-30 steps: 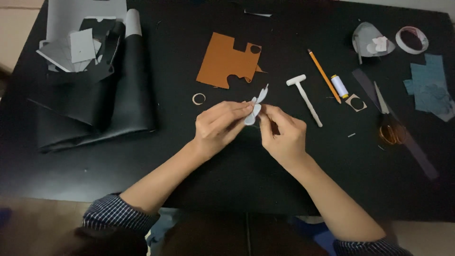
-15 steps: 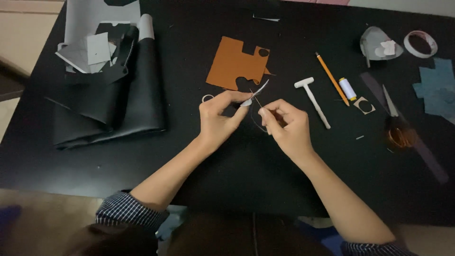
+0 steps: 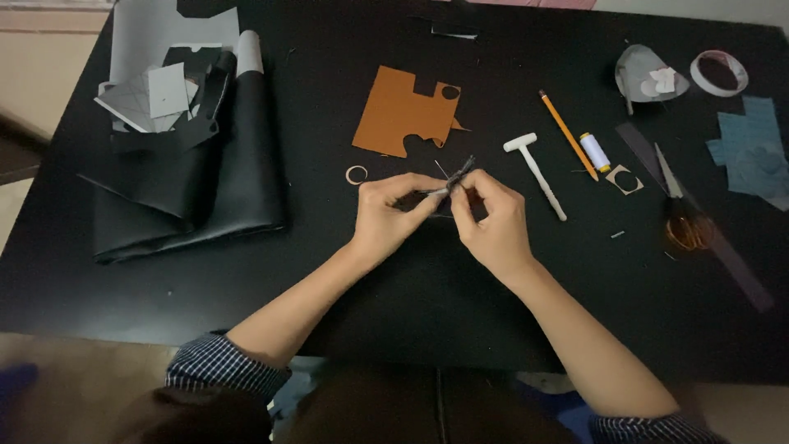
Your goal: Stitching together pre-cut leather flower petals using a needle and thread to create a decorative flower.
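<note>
Left hand (image 3: 386, 215) and right hand (image 3: 491, 220) both pinch closed on a small grey piece (image 3: 454, 178) held above the counter (image 3: 329, 271) below the brown leather (image 3: 403, 115); judged best handled with fingertips close together, the piece kept steady.

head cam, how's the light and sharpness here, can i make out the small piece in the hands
Head view: dim and soft overall; the black table swallows shadows, corners look darker. The left hand and right hand are fairly sharp, but the small grey piece pinched between them is too small to make out.
</note>
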